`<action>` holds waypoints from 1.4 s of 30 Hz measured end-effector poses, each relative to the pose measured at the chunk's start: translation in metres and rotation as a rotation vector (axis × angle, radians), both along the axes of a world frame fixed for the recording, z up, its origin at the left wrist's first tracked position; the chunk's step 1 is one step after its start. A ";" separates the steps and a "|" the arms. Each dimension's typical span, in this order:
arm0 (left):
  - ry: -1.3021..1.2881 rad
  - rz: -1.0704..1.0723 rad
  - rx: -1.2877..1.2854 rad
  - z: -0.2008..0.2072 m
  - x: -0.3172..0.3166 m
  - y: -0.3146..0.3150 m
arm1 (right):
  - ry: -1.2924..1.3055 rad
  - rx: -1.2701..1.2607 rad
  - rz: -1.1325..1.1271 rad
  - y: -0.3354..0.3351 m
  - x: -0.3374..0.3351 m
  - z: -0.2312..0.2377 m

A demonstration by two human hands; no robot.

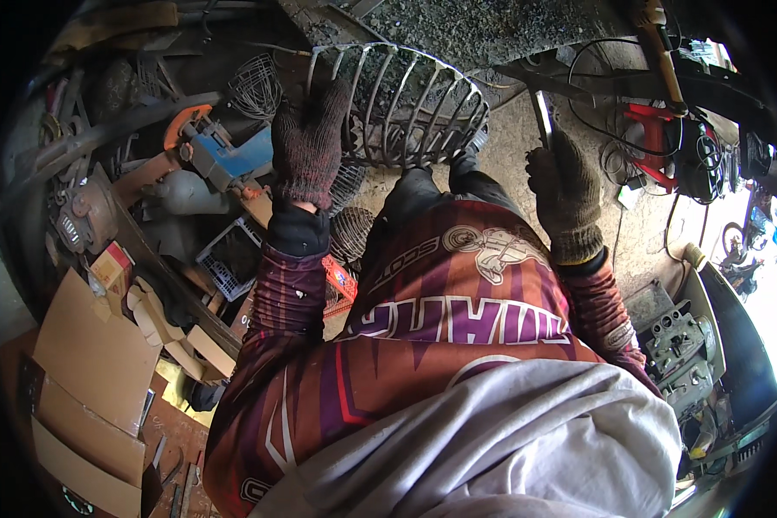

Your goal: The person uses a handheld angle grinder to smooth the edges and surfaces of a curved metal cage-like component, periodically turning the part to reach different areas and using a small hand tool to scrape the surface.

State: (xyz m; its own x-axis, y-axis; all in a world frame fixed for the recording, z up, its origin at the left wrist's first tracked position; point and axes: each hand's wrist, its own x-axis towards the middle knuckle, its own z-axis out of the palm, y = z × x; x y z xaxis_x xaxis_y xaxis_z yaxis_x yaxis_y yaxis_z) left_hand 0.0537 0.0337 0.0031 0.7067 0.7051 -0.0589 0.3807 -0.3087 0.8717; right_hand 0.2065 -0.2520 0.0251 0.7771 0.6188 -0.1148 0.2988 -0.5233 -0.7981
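A curved cage of bent metal rods [414,95] stands upright in front of me, below a dark work surface. My left hand [309,151], in a dark knitted glove, closes on the cage's left end; its fingertips are hard to make out against the dark background. To the right of the cage, my right hand [568,194], in a brown knitted glove, grips a narrow flat metal bar [543,119] that points up toward the work surface. The bar is apart from the cage, and its lower part is hidden in the glove.
Dark gritty material [492,34] covers the work surface ahead. A blue and orange metal tool [224,155] and wire baskets [257,86] lie at left, above cardboard boxes [95,354]. Right of me are a red tool [652,142], loose cables and a grey machine part [678,337].
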 end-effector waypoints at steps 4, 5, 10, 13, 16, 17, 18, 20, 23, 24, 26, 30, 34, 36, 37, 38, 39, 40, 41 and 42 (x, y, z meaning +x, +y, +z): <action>0.085 0.065 -0.144 0.013 0.006 -0.002 | -0.160 -0.021 0.067 -0.006 0.000 -0.007; 0.096 0.088 -0.171 0.014 0.006 -0.002 | -0.156 -0.007 0.067 -0.005 0.000 -0.004; 0.086 -0.025 0.063 0.004 0.000 0.000 | -0.015 0.076 0.039 -0.006 -0.004 0.004; 0.111 0.088 -0.133 0.025 0.010 -0.011 | 0.013 0.061 0.043 0.005 -0.007 0.018; -0.100 0.186 -0.389 0.017 0.008 -0.015 | 0.038 0.095 0.101 0.025 -0.007 0.036; -0.207 0.209 -0.467 0.016 0.008 -0.015 | 0.034 0.123 0.115 0.035 -0.009 0.041; -0.197 0.196 -0.444 0.016 0.009 -0.016 | 0.031 0.151 0.129 0.043 -0.010 0.046; -0.177 0.176 -0.398 0.023 0.011 -0.019 | 0.022 0.119 0.206 0.050 -0.009 0.056; -0.537 0.302 -0.893 0.000 0.002 -0.013 | 0.009 0.170 0.201 0.054 -0.013 0.053; -0.561 0.298 -0.899 -0.002 0.002 -0.013 | 0.003 0.201 0.177 0.055 -0.014 0.051; -0.305 0.171 -0.431 0.000 0.004 -0.019 | 0.106 0.140 0.138 0.063 -0.013 0.069; -0.088 0.141 -0.103 0.011 0.005 -0.021 | 0.026 0.182 0.186 0.075 -0.013 0.077; -0.087 0.132 -0.022 0.000 0.004 -0.019 | -0.060 0.156 0.261 0.069 -0.011 0.059; -0.111 0.138 -0.034 0.000 0.003 -0.020 | -0.126 0.127 0.289 0.071 -0.009 0.061; -0.144 0.149 -0.082 0.000 0.003 -0.020 | -0.156 0.096 0.305 0.073 -0.009 0.066; -0.170 0.149 -0.108 -0.001 0.004 -0.020 | -0.175 0.121 0.311 0.074 -0.009 0.069; -0.197 0.150 -0.134 -0.001 0.004 -0.019 | -0.193 0.146 0.317 0.074 -0.009 0.071; -0.215 0.140 -0.137 -0.003 0.005 -0.018 | -0.183 0.146 0.317 0.074 -0.009 0.070; -0.235 0.131 -0.138 -0.003 0.006 -0.018 | -0.172 0.146 0.319 0.075 -0.009 0.070; -0.185 0.125 -0.079 -0.003 0.006 -0.017 | -0.132 0.121 0.316 0.074 -0.009 0.065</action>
